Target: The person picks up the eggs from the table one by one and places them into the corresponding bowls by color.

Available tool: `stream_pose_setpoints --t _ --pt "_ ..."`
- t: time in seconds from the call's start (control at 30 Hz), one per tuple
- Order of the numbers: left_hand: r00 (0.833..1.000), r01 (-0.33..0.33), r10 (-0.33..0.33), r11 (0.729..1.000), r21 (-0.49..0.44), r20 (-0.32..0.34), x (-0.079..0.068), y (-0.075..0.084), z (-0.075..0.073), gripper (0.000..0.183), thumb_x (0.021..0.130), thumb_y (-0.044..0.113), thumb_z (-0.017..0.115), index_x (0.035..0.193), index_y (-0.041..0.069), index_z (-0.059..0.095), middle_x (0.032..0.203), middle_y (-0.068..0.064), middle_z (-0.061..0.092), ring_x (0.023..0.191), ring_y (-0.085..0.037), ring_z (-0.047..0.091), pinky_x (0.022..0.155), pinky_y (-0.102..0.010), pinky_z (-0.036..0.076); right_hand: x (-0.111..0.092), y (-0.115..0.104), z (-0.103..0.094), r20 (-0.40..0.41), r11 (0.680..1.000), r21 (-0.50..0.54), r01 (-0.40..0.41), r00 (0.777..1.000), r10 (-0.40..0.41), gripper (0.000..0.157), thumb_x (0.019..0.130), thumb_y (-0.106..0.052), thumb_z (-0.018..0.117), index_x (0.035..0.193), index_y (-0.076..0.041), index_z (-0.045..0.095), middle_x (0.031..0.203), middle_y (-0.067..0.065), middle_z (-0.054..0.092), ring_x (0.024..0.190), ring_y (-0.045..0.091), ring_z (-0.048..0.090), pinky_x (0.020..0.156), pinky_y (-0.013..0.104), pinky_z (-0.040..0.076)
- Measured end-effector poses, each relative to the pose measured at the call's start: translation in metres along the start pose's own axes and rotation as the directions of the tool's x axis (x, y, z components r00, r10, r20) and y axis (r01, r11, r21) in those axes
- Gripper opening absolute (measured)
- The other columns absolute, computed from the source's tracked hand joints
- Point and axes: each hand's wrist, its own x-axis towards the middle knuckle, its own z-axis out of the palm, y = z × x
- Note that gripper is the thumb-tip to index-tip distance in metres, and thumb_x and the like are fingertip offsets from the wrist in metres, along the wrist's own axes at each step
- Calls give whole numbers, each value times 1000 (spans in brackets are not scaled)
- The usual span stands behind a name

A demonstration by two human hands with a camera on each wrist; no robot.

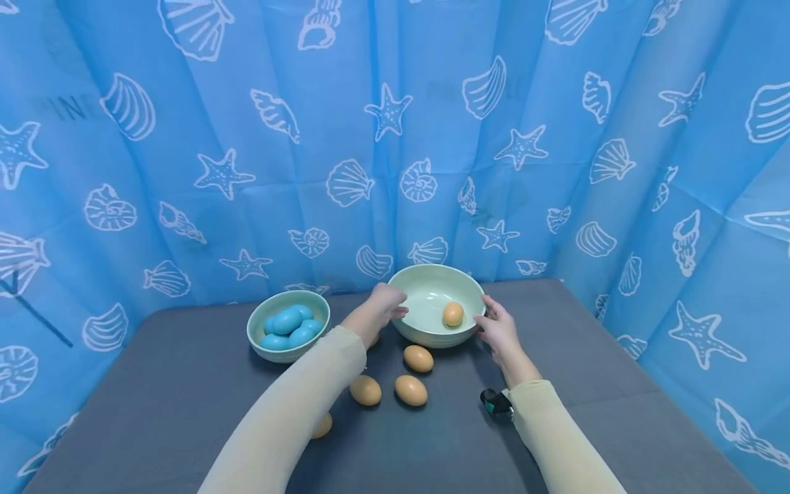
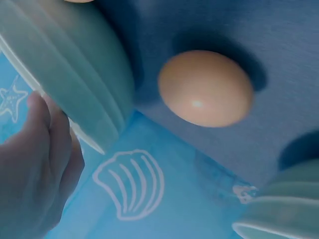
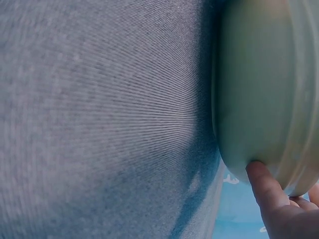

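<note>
A large pale green bowl [image 1: 432, 339] stands at the back of the table with one brown egg [image 1: 453, 314] in it. At its left rim is my left hand [image 1: 386, 302], fingertips against the edge in the left wrist view; the thumb's place is unclear. On the opposite side my right hand [image 1: 501, 331] holds the bowl, and one of its fingertips [image 3: 257, 169] presses the outer wall. Several brown eggs lie in front, among them one near the bowl [image 1: 418, 359] and another nearer me [image 1: 411, 390]. A further egg [image 2: 205, 88] is partly behind my left hand in the head view.
A smaller pale green bowl [image 1: 262, 350] with several blue eggs [image 1: 287, 321] stands at the left. Dark grey cloth covers the table [image 1: 586, 384]. A blue shell-patterned curtain [image 1: 395, 151] hangs behind it. By my right sleeve is a small black object [image 1: 494, 401].
</note>
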Motion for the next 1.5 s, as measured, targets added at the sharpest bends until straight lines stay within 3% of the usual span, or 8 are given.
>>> stream_pose_setpoints --t 0.07,0.13,0.43,0.7,1.1,1.3,1.5 --pt "1000 -15 15 1000 -1 9 -39 11 -10 47 100 1 46 144 -10 33 137 -27 46 93 -25 68 73 -22 56 0 -1 -1 6 1000 -4 1 1000 -1 60 100 3 42 155 -8 21 160 16 12 145 34 18 108 54 34" --pt "999 -36 37 999 -18 27 -55 12 -18 43 101 2 45 142 -9 37 136 -27 48 98 -25 67 77 -22 55 1 -2 -2 8 1000 -7 3 1000 -3 59 100 2 42 155 -8 22 160 16 12 145 33 18 108 54 34" --pt "994 -74 77 996 -43 73 -76 1 -48 45 102 8 48 144 -6 37 138 -25 49 113 -32 59 91 -35 52 5 -2 -3 13 1000 -12 2 1000 -2 60 101 1 43 155 -9 21 160 16 12 145 33 18 109 53 34" --pt "987 -132 126 990 47 104 -94 -17 -66 47 104 15 48 145 -4 37 144 -24 43 127 -38 47 104 -47 42 4 -1 -7 4 1000 -11 0 1000 0 60 100 2 42 155 -8 21 161 14 10 145 32 16 108 53 34" --pt "978 -201 186 963 181 100 -94 -48 -77 62 101 18 54 153 0 24 155 -24 25 142 -40 24 112 -53 28 3 0 -5 5 1000 0 13 1000 -13 59 101 1 41 155 -8 21 161 11 9 145 31 16 108 53 35" --pt "985 -167 155 962 217 74 -84 -62 -78 70 97 12 61 154 3 21 156 -24 23 142 -41 21 111 -55 28 2 0 -2 13 1000 0 15 1000 -15 59 101 1 41 155 -8 21 161 14 10 145 33 17 108 53 35" --pt "991 -135 127 960 244 50 -70 -74 -79 77 93 18 68 154 4 23 154 -25 25 141 -42 23 109 -56 30 -1 1 0 23 1000 -6 5 1000 -5 58 101 1 41 155 -7 21 162 10 8 146 32 15 109 53 34"
